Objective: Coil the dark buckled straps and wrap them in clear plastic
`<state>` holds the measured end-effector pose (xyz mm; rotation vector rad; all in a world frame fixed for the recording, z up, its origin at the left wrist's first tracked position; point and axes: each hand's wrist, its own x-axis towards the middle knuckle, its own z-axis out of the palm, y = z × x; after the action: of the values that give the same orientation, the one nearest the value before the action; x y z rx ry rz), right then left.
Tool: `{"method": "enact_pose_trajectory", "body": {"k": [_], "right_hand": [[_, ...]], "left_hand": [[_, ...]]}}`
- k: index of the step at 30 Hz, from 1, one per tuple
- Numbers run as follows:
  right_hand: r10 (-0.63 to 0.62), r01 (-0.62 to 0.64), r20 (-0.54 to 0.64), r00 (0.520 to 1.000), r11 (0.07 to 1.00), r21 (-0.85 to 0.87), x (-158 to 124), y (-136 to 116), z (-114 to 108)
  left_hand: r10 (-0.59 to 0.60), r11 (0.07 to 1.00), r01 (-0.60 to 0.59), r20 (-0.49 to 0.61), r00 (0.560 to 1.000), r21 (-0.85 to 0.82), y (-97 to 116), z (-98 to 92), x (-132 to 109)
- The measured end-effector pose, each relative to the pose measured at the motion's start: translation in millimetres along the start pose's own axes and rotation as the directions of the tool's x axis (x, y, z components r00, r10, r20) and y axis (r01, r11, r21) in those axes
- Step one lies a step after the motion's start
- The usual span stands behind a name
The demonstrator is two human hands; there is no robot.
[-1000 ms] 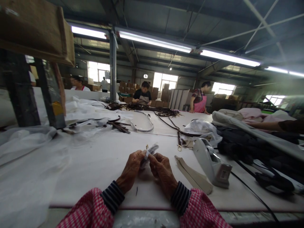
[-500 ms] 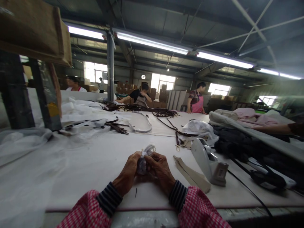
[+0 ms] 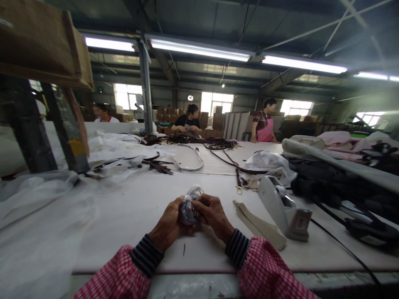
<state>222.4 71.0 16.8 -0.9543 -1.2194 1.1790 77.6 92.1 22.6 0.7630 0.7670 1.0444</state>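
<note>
Between my hands, just above the white tabletop, is a small plastic-wrapped coil (image 3: 188, 211), greyish and shiny, with a pale loop standing up at its top. My left hand (image 3: 166, 222) is closed around its left side. The fingers of my right hand (image 3: 215, 215) pinch its right edge, thumb against it. What is inside the plastic is too blurred to name. A short dark thread-like scrap (image 3: 183, 249) lies on the table below my hands. To the right of my right hand are beige fabric strips (image 3: 260, 226) and a grey tape dispenser (image 3: 282, 209).
A dark strap with a metal clasp (image 3: 239, 189) lies ahead, near crumpled clear plastic (image 3: 269, 164). Dark straps (image 3: 158, 165) and white sheeting (image 3: 121, 147) spread at left. Black material (image 3: 339, 182) is heaped at right. Metal posts (image 3: 67, 133) stand at left. Several people work beyond the table.
The view has shifted slightly. My hands still hold the coil, now turned a little so more of its round side shows. A person across the table has lowered a hand from the face.
</note>
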Motion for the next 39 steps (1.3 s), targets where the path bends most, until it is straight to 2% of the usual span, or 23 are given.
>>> {"method": "enact_pose_trajectory", "body": {"k": [6,11,19,26,31,34,39], "right_hand": [[-0.02,0.012,-0.118,0.993,0.998,-0.066,-7,-8,0],[0.04,-0.044,-0.046,0.998,0.997,-0.067,-11,-16,1],[0.099,-0.096,-0.031,0.995,0.991,0.098,-13,-8,-2],[0.187,-0.188,0.02,0.982,0.963,0.194,-15,-11,-3],[0.218,-0.218,0.024,0.976,0.946,0.24,-17,-14,-2],[0.204,-0.199,0.006,0.979,0.946,0.257,-19,-15,1],[0.053,-0.051,-0.007,0.999,0.98,0.195,-20,-14,3]], "left_hand": [[-0.033,0.999,0.032,-0.011,0.999,-0.036,2,3.9,-2],[0.067,0.996,-0.069,0.038,0.997,0.05,-3,3.2,-4],[0.224,0.927,-0.248,0.114,0.968,0.281,-9,-0.2,-5],[0.276,0.88,-0.32,0.17,0.946,0.351,-8,-1.8,-5],[0.273,0.87,-0.318,0.169,0.947,0.378,-9,-2.3,-5],[0.279,0.87,-0.315,0.149,0.949,0.379,-9,-0.9,-5],[0.281,0.889,-0.305,0.121,0.952,0.342,-9,1.6,-2]]}}
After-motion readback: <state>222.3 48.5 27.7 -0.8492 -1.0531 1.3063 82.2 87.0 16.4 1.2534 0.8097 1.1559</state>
